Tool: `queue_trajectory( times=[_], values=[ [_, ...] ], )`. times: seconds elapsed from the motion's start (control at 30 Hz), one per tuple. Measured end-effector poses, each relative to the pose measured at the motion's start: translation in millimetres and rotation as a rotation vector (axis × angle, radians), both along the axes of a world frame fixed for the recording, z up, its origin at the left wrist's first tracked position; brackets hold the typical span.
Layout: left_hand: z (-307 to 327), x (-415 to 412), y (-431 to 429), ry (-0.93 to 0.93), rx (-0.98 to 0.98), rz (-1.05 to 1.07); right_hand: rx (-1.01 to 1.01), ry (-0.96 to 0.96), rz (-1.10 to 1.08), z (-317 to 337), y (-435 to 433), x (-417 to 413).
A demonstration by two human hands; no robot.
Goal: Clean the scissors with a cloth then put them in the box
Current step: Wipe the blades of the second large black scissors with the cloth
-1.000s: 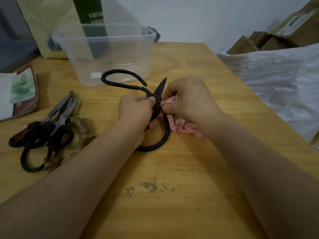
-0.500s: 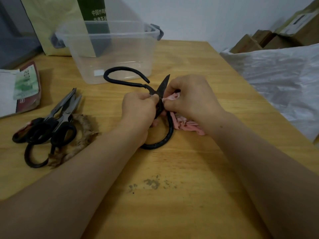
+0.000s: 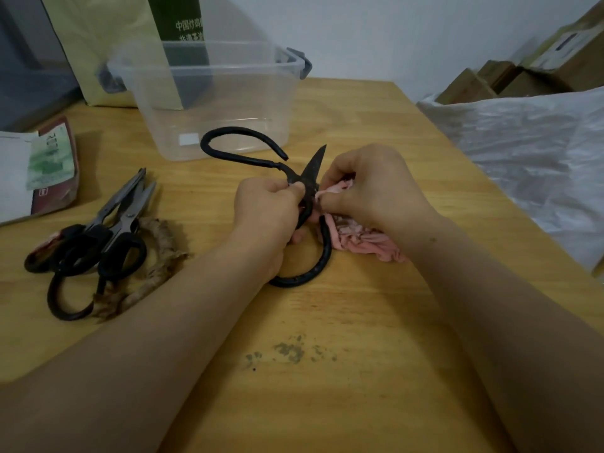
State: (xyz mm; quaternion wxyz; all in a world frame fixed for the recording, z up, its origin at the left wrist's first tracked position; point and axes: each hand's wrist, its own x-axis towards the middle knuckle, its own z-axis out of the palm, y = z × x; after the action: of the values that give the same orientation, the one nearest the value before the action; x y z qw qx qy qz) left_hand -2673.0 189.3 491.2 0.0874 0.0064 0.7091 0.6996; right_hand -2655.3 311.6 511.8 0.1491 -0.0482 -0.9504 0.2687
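Observation:
Black iron scissors point(image 3: 248, 155) with big looped handles lie open at the middle of the wooden table point(image 3: 327, 371). My left hand point(image 3: 264, 217) grips them near the pivot. One dark blade points up between my hands. My right hand point(image 3: 376, 188) pinches a pink cloth point(image 3: 359, 238) against the blade; the rest of the cloth trails on the table under my wrist. The clear plastic box point(image 3: 209, 96) stands open just behind the scissors.
A pile of other scissors point(image 3: 98, 237) and a twine-wrapped handle point(image 3: 153, 269) lies at the left. A packet point(image 3: 36, 171) sits at the left edge, a paper bag point(image 3: 108, 44) behind the box, white plastic sheeting point(image 3: 529, 152) and cardboard boxes point(image 3: 536, 70) at the right.
Both hands stay on the scissors and the cloth; my right hand's fingers shift slightly along the blade. The view has tilted a little.

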Motion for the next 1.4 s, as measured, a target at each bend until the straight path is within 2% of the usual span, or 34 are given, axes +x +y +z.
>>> queue_trajectory(
  times=[0.13, 0.37, 0.5, 0.67, 0.83, 0.97, 1.1, 1.17, 1.2, 1.23, 1.33, 1.37, 1.4],
  values=[
    [0, 0, 0, -0.028, 0.025, 0.015, 0.049, -0.069, -0.059, 0, 16, 5],
    [-2, -3, 0, 0.004, -0.023, 0.038, 0.018, 0.054, 0.037, -3, 1, 0],
    [-1, -1, 0, -0.01, 0.003, 0.019, -0.002, -0.009, 0.004, 1, 6, -1],
    [1, 1, -1, -0.048, 0.027, 0.042, 0.077, -0.156, -0.117, 3, 20, 3],
    [1, -1, -6, -0.019, -0.021, 0.067, 0.126, -0.21, -0.207, 2, 32, 2],
    [3, -4, -11, 0.011, -0.028, 0.085, 0.029, -0.119, -0.266, 5, 50, 9],
    [4, -5, -10, 0.01, 0.014, 0.108, -0.002, -0.013, -0.192, 23, 48, 18],
    [5, -5, -10, 0.008, 0.029, 0.117, -0.145, 0.068, -0.14, 37, 42, 28],
    [5, -6, -10, 0.01, 0.032, 0.122, -0.199, 0.046, -0.108, 43, 39, 34],
    [5, -6, -10, 0.013, 0.032, 0.126, -0.162, -0.048, -0.07, 47, 38, 38],
    [5, -7, -10, 0.026, 0.026, 0.129, 0.287, -0.534, -0.056, 43, 35, 37],
    [5, -7, -10, 0.031, 0.025, 0.125, 0.382, -0.589, -0.061, 37, 36, 33],
    [5, -6, -10, 0.034, 0.029, 0.121, 0.403, -0.546, -0.063, 33, 36, 30]
  ],
)
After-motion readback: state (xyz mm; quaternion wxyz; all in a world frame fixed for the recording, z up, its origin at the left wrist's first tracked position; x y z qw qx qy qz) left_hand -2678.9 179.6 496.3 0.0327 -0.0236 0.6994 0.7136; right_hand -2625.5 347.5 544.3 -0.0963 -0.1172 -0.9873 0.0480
